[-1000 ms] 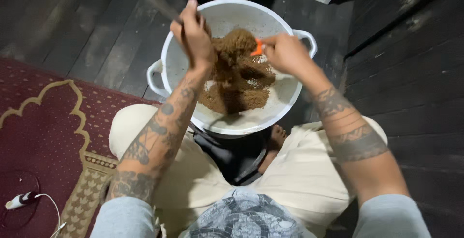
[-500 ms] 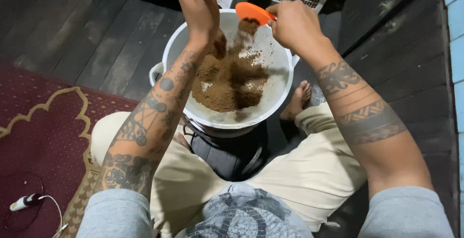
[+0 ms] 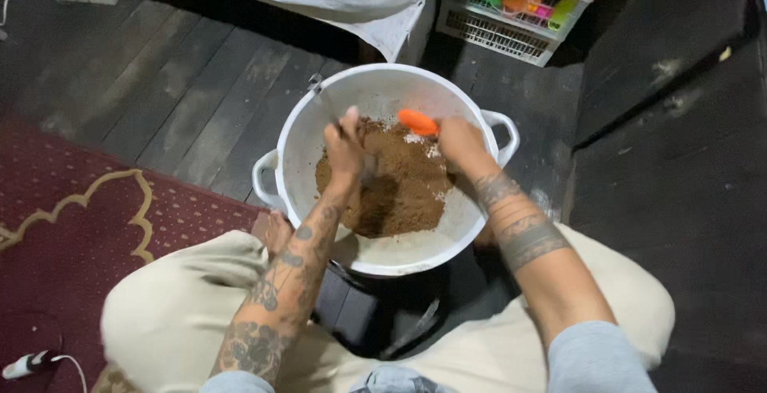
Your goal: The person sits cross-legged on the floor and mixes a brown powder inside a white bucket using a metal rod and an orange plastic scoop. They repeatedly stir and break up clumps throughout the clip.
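Left hand (image 3: 345, 147) grips a metal utensil (image 3: 323, 99); right hand (image 3: 459, 139) grips an orange scoop (image 3: 418, 121) (both over the brown mixture (image 3: 399, 181) in the white pot (image 3: 375, 89)).

Pot wall (image 3: 297, 147) around brown mixture (image 3: 403, 185)

Dim room around me; light falls from above onto the big white enamel pot (image 3: 383, 89), whose wall gleams softly. My left hand (image 3: 345, 147) smears with motion blur. The dark wooden floorboards (image 3: 160, 81) fade into shadow at the edges.
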